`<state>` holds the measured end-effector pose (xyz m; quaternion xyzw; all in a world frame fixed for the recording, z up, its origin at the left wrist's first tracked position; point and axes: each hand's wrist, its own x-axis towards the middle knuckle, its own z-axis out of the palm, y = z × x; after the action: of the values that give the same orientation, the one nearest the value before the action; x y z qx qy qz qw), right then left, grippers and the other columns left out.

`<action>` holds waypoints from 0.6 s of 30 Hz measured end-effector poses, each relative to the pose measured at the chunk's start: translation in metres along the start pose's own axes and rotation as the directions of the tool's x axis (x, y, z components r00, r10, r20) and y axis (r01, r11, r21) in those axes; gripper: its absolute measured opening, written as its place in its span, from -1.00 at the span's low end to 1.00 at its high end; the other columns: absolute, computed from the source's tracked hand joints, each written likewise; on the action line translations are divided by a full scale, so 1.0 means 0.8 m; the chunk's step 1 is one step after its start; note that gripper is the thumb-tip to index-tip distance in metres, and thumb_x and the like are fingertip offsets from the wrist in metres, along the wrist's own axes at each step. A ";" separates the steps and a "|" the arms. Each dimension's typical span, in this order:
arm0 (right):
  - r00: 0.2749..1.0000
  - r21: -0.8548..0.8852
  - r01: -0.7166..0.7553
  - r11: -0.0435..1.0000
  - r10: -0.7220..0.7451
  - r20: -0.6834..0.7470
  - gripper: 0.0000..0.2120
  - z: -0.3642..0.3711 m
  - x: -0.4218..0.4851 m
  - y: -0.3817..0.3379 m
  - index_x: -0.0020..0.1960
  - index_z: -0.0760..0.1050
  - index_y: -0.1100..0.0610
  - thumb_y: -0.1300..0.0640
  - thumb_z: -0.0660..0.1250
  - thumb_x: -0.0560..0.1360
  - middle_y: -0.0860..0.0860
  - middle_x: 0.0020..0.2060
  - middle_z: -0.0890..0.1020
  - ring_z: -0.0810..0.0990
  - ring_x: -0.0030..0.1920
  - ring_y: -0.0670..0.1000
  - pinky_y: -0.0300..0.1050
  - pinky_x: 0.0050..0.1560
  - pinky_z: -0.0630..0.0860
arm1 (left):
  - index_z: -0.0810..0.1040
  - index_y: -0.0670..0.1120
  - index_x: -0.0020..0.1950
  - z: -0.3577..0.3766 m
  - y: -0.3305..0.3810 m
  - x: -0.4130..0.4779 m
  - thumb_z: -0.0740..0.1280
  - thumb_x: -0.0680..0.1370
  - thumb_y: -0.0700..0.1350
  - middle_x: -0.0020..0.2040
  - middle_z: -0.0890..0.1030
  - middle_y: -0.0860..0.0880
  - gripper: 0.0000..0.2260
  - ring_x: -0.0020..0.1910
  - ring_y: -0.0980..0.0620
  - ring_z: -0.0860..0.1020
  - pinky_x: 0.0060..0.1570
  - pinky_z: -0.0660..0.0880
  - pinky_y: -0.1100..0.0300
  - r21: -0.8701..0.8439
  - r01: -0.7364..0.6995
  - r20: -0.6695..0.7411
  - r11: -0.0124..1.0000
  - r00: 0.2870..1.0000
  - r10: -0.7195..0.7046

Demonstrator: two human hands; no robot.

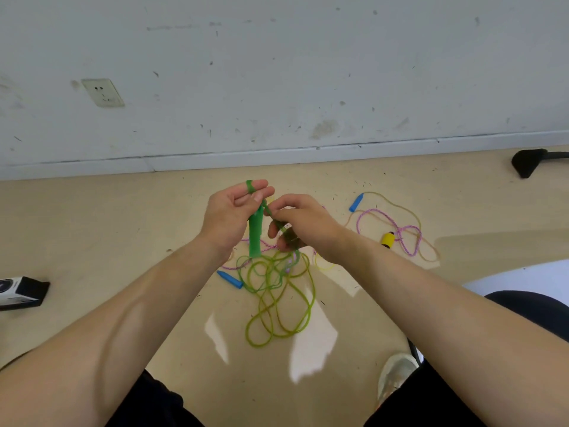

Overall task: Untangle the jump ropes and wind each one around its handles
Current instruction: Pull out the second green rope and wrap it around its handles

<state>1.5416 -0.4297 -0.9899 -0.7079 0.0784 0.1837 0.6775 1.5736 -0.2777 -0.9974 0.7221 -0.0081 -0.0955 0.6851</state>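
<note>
While in hands (229, 217) (303, 221) — green jump rope (255, 238)

Left hand (229, 217) gripping, right hand (303, 221) pinching

A white wall socket (103, 92) sits low on a scuffed, grey-white wall (308, 57). Below the socket, a pale baseboard (246, 160) runs along the foot of the wall and meets a glossy beige floor (92, 217) flecked with dark specks. Down and left of the socket, at the frame's edge, lies a black-and-white box (20, 292). Far to the socket's right, a black object (528, 161), its nature unclear, juts in near the baseboard. Well below and right of the socket, a worn white shoe (397, 375) rests on the floor beside dark trousers (431, 405).
</note>
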 end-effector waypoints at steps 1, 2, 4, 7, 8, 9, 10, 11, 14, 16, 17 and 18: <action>1.000 0.050 -0.012 0.999 0.011 0.016 -0.86 0.003 -0.002 0.000 0.11 0.53 0.12 0.20 0.22 0.62 0.05 -0.32 0.66 0.58 -0.44 0.02 -0.05 -0.24 0.60 | 0.63 -0.07 0.20 0.001 0.000 0.000 0.33 0.62 -0.23 0.09 0.72 0.00 -0.81 0.07 0.03 0.69 0.15 0.58 0.13 -0.010 -0.003 -0.029 1.000 1.000 0.003; 0.999 0.084 -0.010 0.996 0.008 0.034 -0.83 0.006 -0.004 0.001 0.12 0.55 0.11 0.22 0.21 0.62 0.05 -0.29 0.68 0.61 -0.40 0.02 0.00 -0.15 0.61 | 0.63 -0.08 0.20 0.002 0.000 -0.001 0.34 0.61 -0.23 0.08 0.72 0.00 -0.80 0.05 0.04 0.69 0.13 0.60 0.14 -0.026 -0.007 -0.059 1.000 0.998 0.005; 0.997 0.144 0.019 0.989 -0.030 0.071 -0.74 0.012 -0.006 0.003 0.20 0.58 0.12 0.26 0.19 0.62 0.06 -0.20 0.70 0.63 -0.30 0.03 0.02 -0.08 0.61 | 0.65 -0.07 0.18 0.003 0.001 0.000 0.36 0.60 -0.24 0.07 0.72 0.02 -0.81 0.07 0.07 0.69 0.11 0.61 0.16 -0.057 -0.024 -0.113 0.998 0.993 0.017; 0.995 0.203 0.063 0.977 -0.077 0.065 -0.63 0.024 -0.008 0.010 0.40 0.49 0.14 0.29 0.18 0.63 0.08 -0.13 0.68 0.62 -0.28 0.02 -0.02 -0.12 0.59 | 0.65 0.00 0.11 0.008 0.003 -0.002 0.34 0.61 -0.25 0.09 0.71 0.03 -0.81 0.13 0.11 0.65 0.12 0.59 0.22 -0.079 -0.042 -0.171 0.996 0.985 0.028; 0.995 0.199 0.077 0.977 -0.088 0.045 -0.60 0.028 -0.008 0.012 0.44 0.45 0.12 0.30 0.18 0.62 0.08 -0.14 0.67 0.61 -0.29 0.02 -0.04 -0.13 0.58 | 0.65 0.03 0.10 0.010 0.002 -0.003 0.33 0.62 -0.23 0.11 0.71 0.04 -0.81 0.15 0.11 0.64 0.07 0.60 0.23 -0.083 -0.029 -0.180 0.996 0.984 0.014; 0.995 0.186 0.093 0.978 -0.099 0.024 -0.57 0.031 -0.008 0.015 0.46 0.43 0.12 0.32 0.17 0.62 0.09 -0.15 0.67 0.61 -0.29 0.02 -0.04 -0.14 0.57 | 0.64 0.05 0.08 0.011 0.001 -0.003 0.30 0.64 -0.22 0.14 0.70 0.04 -0.81 0.17 0.08 0.63 0.00 0.60 0.22 -0.086 -0.006 -0.185 0.996 0.983 -0.010; 0.994 0.166 0.110 0.980 -0.112 0.002 -0.56 0.032 -0.008 0.017 0.46 0.43 0.11 0.33 0.16 0.61 0.09 -0.17 0.67 0.61 -0.29 0.03 -0.04 -0.15 0.57 | 0.64 0.06 0.07 0.012 0.001 -0.004 0.27 0.65 -0.21 0.18 0.68 0.05 -0.79 0.20 0.04 0.62 -0.04 0.59 0.19 -0.094 0.023 -0.181 0.995 0.983 -0.040; 0.992 0.141 0.127 0.982 -0.125 -0.020 -0.56 0.033 -0.009 0.017 0.44 0.46 0.10 0.35 0.15 0.61 0.09 -0.18 0.66 0.60 -0.29 0.04 -0.03 -0.15 0.56 | 0.62 0.05 0.09 0.011 0.000 -0.003 0.22 0.67 -0.21 0.21 0.66 0.05 -0.78 0.23 0.00 0.61 -0.08 0.57 0.16 -0.111 0.055 -0.163 0.992 0.984 -0.072; 0.987 0.100 0.155 0.983 -0.149 -0.066 -0.57 0.031 -0.010 0.016 0.36 0.53 0.10 0.37 0.13 0.60 0.09 -0.20 0.65 0.60 -0.29 0.04 -0.05 -0.17 0.57 | 0.53 -0.01 0.30 0.006 0.002 -0.001 0.13 0.68 -0.30 0.26 0.63 0.07 -0.69 0.25 -0.02 0.59 -0.13 0.55 0.18 -0.130 0.104 -0.064 0.986 0.992 -0.113; 0.981 0.103 0.183 0.978 -0.176 -0.081 -0.63 0.034 -0.012 0.012 0.33 0.56 0.11 0.34 0.16 0.62 0.08 -0.20 0.64 0.62 -0.31 0.03 -0.08 -0.19 0.60 | 0.48 -0.06 0.39 0.005 0.005 -0.001 0.13 0.67 -0.36 0.27 0.62 0.06 -0.63 0.20 0.05 0.62 -0.08 0.59 0.17 -0.107 0.069 -0.050 0.992 0.996 -0.075; 0.977 0.102 0.203 0.974 -0.194 -0.093 -0.68 0.036 -0.014 0.011 0.29 0.59 0.12 0.31 0.18 0.63 0.08 -0.20 0.65 0.63 -0.31 0.02 -0.07 -0.18 0.63 | 0.48 -0.08 0.39 0.005 0.006 -0.002 0.14 0.66 -0.37 0.27 0.62 0.05 -0.63 0.16 0.07 0.64 -0.06 0.61 0.16 -0.104 0.049 -0.066 0.993 0.996 -0.056; 0.971 0.100 0.220 0.970 -0.208 -0.114 -0.71 0.040 -0.016 0.009 0.23 0.62 0.12 0.29 0.20 0.63 0.10 -0.19 0.65 0.65 -0.30 0.02 -0.04 -0.15 0.67 | 0.49 -0.08 0.39 0.006 0.006 -0.003 0.14 0.66 -0.38 0.25 0.63 0.04 -0.63 0.13 0.10 0.65 -0.05 0.62 0.17 -0.108 0.034 -0.087 0.994 0.995 -0.043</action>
<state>1.5225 -0.4003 -0.9925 -0.6816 0.0466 0.0680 0.7271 1.5713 -0.2824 -0.9926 0.6882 0.0415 -0.0767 0.7203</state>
